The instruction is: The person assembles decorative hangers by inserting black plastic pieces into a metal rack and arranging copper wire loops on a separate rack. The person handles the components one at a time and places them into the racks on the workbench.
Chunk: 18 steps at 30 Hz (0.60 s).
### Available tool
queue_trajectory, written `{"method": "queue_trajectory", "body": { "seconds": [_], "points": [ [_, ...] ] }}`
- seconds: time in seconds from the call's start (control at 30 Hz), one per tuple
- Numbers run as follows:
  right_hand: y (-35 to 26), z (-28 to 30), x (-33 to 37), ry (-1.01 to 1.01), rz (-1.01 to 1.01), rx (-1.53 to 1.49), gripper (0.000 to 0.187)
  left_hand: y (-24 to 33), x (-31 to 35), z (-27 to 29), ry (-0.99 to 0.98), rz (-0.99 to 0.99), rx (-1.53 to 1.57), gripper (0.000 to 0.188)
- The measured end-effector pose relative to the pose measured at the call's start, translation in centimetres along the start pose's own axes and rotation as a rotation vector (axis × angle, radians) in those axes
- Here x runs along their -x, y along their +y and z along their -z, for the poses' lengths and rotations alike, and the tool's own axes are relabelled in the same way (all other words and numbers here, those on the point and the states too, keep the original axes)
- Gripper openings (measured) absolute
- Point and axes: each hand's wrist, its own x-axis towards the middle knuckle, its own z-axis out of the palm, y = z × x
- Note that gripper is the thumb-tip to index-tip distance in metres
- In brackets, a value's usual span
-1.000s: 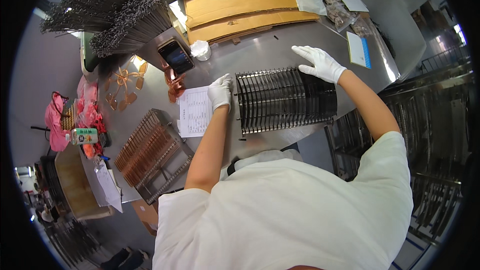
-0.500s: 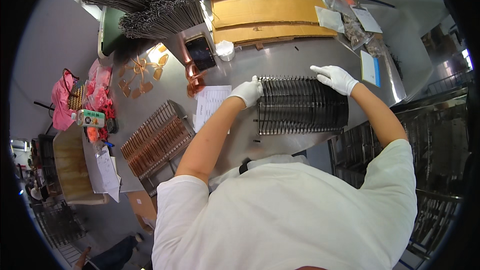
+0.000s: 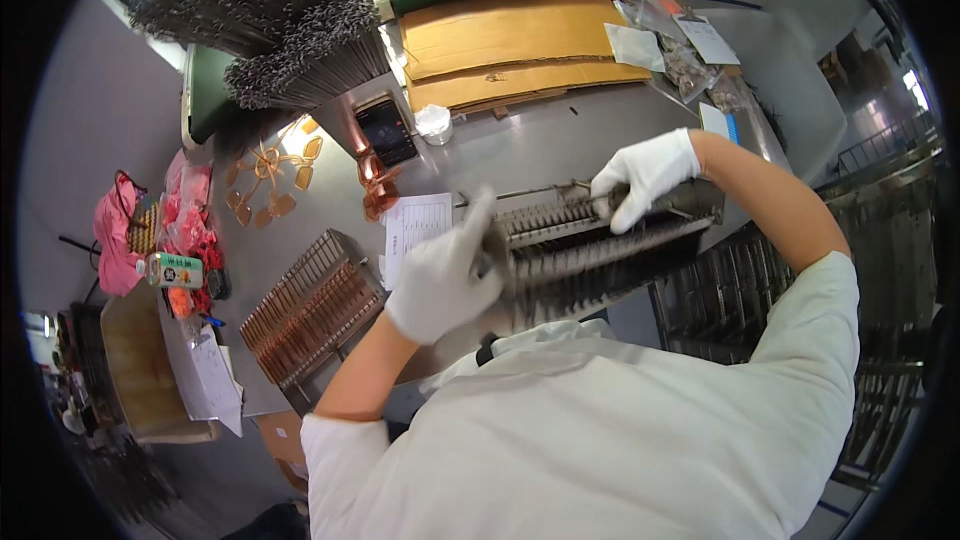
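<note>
A metal rack [image 3: 600, 242] with rows of slots and dark slats is tilted up over the front of the steel table, blurred by motion. My left hand [image 3: 447, 275], in a white glove, is at the rack's left end, its index finger stretched upward and the other fingers bent against the end. My right hand [image 3: 648, 175], also gloved in white, grips the rack's upper side, thumb and fingers bent over it. To the left, a second metal rack [image 3: 312, 310] holding copper-coloured pieces lies on the table.
A printed sheet [image 3: 418, 225], copper parts [image 3: 376, 188], a phone [image 3: 386, 130] and a white cup [image 3: 434, 125] lie beyond my left hand. Cardboard sheets [image 3: 510, 35] and bundled dark rods [image 3: 300, 50] are at the back. Metal shelving [image 3: 800, 290] stands at the right.
The dark-slatted rack has gone from lying flat to tilted up. My left hand has come nearer to me, and my right hand has closed over the rack's upper side.
</note>
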Motion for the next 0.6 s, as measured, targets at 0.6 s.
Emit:
{"method": "queue_trajectory", "body": {
  "seconds": [0.6],
  "points": [
    [-1.6, 7.3, -20.6, 0.823, -0.140, 0.847, 0.016, -1.2, 4.1, -9.4, -0.274, -0.146, 0.004, 0.020]
  ]
}}
